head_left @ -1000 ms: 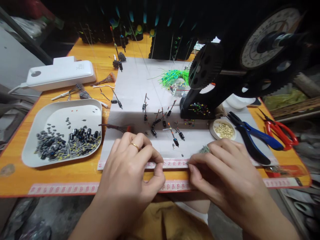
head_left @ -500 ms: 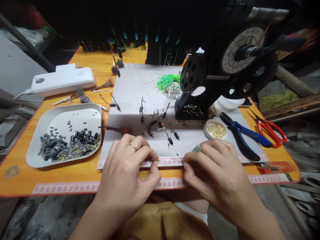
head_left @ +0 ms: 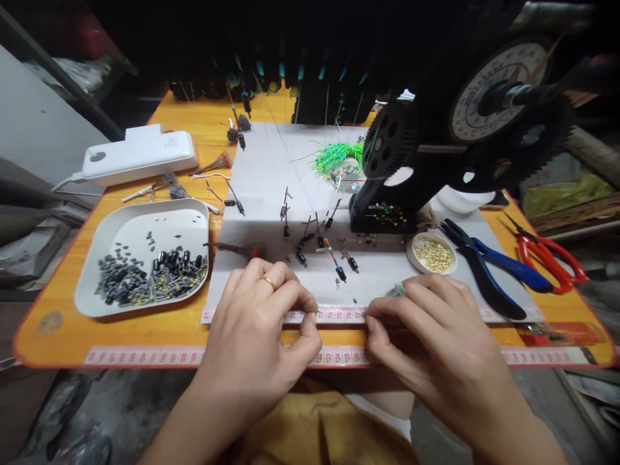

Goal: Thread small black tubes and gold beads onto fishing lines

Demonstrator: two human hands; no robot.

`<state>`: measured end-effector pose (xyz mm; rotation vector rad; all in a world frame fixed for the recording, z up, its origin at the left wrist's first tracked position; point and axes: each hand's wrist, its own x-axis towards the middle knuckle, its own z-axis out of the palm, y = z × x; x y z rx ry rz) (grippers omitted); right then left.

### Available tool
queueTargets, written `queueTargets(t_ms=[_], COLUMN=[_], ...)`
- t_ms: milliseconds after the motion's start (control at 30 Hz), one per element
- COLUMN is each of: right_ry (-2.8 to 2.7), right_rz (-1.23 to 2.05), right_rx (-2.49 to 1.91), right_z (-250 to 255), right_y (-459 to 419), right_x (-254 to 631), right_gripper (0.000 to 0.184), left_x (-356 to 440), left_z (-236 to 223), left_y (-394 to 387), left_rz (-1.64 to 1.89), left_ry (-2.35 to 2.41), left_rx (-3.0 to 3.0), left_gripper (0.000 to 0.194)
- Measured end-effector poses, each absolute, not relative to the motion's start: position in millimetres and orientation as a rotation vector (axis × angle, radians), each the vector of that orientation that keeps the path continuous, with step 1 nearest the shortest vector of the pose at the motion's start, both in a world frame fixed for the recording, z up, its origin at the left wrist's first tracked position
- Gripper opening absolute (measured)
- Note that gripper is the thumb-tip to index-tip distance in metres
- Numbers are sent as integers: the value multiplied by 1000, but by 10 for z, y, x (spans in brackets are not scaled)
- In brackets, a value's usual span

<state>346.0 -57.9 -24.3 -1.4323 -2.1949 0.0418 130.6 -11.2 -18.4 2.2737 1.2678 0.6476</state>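
Low over the board's front edge, my left hand (head_left: 264, 323) wears a ring and pinches a tiny gold-coloured piece (head_left: 317, 312) between thumb and forefinger. My right hand (head_left: 431, 329) is a short way to the right, its thumb and forefinger pressed together on something too small to make out. Between the two pinches runs a tape measure strip (head_left: 339, 314) fixed along the board's edge. Just beyond the fingers lie several small fishing floats (head_left: 340, 274) with black bodies. A dish of gold beads (head_left: 433, 253) stands beyond my right hand, near a greenish bundle (head_left: 396, 290).
A white tray (head_left: 92, 268) of grey and black small parts sits at left, behind it a white power strip (head_left: 140, 154). Blue-handled pliers (head_left: 504, 261) and red-handled pliers (head_left: 552, 258) lie at right. A black geared machine (head_left: 387, 168) with a dial rises at the back.
The whole scene has shifted slightly to the right in view as the head turned. Both hands keep their pinches, at about the same place over the board's edge.
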Motion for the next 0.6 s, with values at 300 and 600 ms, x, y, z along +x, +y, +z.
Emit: queueTargets(t_ms=[300, 600], right_ry=[-1909, -1842], right_rz=[119, 124], right_rx=[-1320, -1245], right_z=[-194, -127], right_y=[-756, -905], right_x=[3222, 3134], right_gripper=[18, 16], left_x=[1342, 1499], left_z=[-243, -276], left_y=[-469, -750], left_rz=[1178, 1244], left_ry=[899, 660], left_rx=[1617, 814], left_gripper=[26, 9])
